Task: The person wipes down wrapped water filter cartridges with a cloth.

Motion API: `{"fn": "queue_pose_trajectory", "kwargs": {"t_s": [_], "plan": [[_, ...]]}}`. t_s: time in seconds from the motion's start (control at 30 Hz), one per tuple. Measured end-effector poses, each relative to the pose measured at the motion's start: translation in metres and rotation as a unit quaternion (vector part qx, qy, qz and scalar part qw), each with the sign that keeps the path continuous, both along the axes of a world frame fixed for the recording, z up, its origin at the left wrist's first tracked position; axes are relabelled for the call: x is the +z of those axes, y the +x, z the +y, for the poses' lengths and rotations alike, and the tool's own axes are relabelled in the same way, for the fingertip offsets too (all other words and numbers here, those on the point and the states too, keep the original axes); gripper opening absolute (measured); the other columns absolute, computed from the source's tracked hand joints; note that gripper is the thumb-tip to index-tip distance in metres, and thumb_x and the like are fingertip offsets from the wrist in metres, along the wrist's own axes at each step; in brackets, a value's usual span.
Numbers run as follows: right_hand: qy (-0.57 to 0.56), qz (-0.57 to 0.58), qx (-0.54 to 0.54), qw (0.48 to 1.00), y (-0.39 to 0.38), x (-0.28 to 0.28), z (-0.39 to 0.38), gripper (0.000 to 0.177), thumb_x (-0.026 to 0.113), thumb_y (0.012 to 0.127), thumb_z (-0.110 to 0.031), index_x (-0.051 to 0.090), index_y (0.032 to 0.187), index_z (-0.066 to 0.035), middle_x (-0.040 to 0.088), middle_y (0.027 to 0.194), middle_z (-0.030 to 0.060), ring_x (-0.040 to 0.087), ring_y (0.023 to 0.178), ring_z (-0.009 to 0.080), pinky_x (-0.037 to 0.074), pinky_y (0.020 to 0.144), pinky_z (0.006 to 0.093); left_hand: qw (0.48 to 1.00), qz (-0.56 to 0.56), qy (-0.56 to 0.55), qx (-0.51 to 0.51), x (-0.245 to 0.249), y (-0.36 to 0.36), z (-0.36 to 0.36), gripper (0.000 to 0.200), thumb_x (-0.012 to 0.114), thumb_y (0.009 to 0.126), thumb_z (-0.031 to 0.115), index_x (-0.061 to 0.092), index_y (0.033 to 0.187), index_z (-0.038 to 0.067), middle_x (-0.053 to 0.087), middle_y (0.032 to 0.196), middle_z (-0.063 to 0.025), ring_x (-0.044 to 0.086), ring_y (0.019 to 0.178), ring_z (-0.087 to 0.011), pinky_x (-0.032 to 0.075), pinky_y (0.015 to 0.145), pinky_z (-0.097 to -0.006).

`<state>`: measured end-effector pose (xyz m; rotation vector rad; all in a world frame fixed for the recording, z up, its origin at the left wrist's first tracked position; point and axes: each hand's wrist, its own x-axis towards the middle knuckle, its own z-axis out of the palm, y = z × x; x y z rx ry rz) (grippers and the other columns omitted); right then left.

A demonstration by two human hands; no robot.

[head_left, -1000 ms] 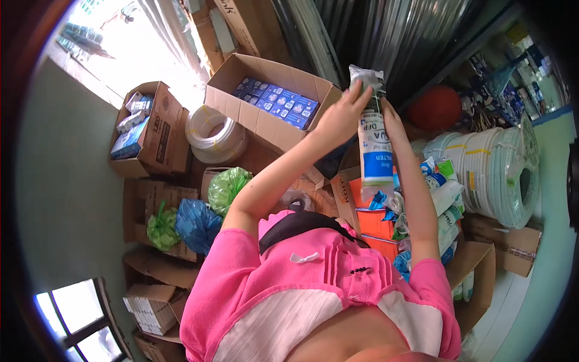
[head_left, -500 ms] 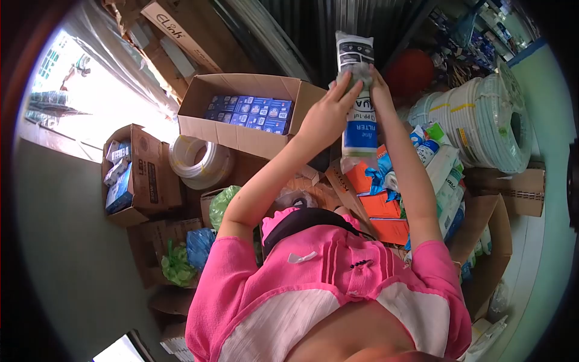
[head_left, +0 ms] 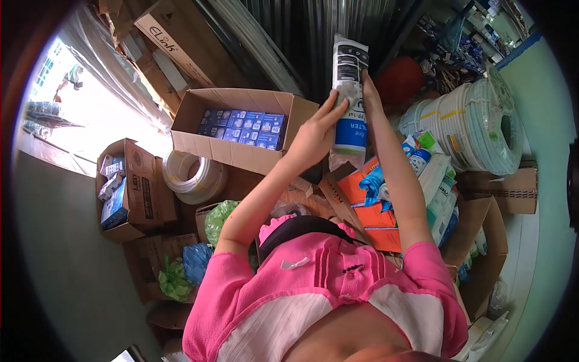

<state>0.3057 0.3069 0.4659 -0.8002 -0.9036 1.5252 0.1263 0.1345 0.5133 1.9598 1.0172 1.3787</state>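
A wrapped filter cartridge [head_left: 350,130], with a white, black and blue label, is held upright in front of me at the top centre. On its left side lies my left hand [head_left: 318,130], its fingers bent against the plastic wrapping. My right hand [head_left: 370,95] grips the cartridge from the right, and its fingers are partly hidden behind it. Below and to the right, orange packets [head_left: 375,215] and other wrapped cartridges [head_left: 435,181] lie in a pile.
An open carton [head_left: 226,151] of small blue boxes [head_left: 244,128] stands left of centre. A white coil [head_left: 192,177] and an LED carton [head_left: 145,187] are farther left. Large hose rolls [head_left: 461,123] stand right. Green bags [head_left: 176,279] lie lower left.
My left hand has slid a little lower on the cartridge, and its fingers no longer reach across the label. The whole view has shifted slightly.
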Motion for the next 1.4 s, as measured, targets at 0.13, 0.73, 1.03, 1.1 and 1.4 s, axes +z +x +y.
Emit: {"fn": "queue_pose_trajectory", "kwargs": {"t_s": [0.13,0.73,1.03,1.1,1.4], "plan": [[-0.009,0.060,0.080,0.995,0.007,0.020,0.005,0.065,0.025,0.105,-0.055,0.064,0.115,-0.004,0.073,0.095,0.0149,0.071,0.073,0.0251,0.060,0.066,0.0392,0.999,0.012,0.010,-0.041,-0.018,-0.013,-0.022,0.054,0.044,0.090,-0.009,0.053,0.141,0.007,0.036,0.155,-0.0227,0.050,0.129,-0.0443,0.045,0.103,-0.0382],[-0.157,0.027,0.289,0.944,-0.076,0.066,-0.103,0.060,0.044,0.099,-0.061,0.062,0.126,-0.009,0.071,0.106,0.0083,0.071,0.085,0.0174,0.060,0.071,0.0332,0.975,0.121,0.096,0.163,0.001,-0.040,-0.029,0.049,0.052,0.100,0.018,0.045,0.147,0.006,0.018,0.161,-0.0268,0.014,0.148,-0.0504,0.026,0.117,-0.0479],[-0.088,-0.014,0.277,0.957,-0.073,0.018,-0.092,0.056,0.046,0.103,-0.051,0.053,0.139,-0.008,0.065,0.126,0.0067,0.065,0.108,0.0179,0.054,0.088,0.0331,0.954,0.181,0.029,0.239,-0.003,-0.042,-0.019,0.062,0.058,0.097,0.028,0.037,0.150,0.004,0.020,0.156,-0.0344,0.020,0.142,-0.0578,0.026,0.115,-0.0599],[-0.025,-0.021,0.248,0.968,-0.071,0.014,-0.093,0.057,0.045,0.103,-0.051,0.052,0.140,-0.008,0.063,0.128,0.0066,0.064,0.112,0.0183,0.054,0.090,0.0334,0.953,0.229,0.058,0.192,-0.018,-0.026,-0.041,0.065,0.057,0.098,0.034,0.036,0.150,0.002,0.015,0.157,-0.0349,0.016,0.143,-0.0588,0.024,0.116,-0.0582],[-0.104,-0.014,0.280,0.954,-0.081,0.060,-0.120,0.056,0.042,0.105,-0.048,0.047,0.145,-0.009,0.061,0.132,0.0061,0.062,0.114,0.0180,0.053,0.092,0.0327,0.959,0.122,0.041,0.254,0.010,-0.046,0.024,0.072,0.054,0.099,0.037,0.025,0.153,-0.001,0.004,0.159,-0.0356,0.012,0.144,-0.0586,0.021,0.118,-0.0572]]}}
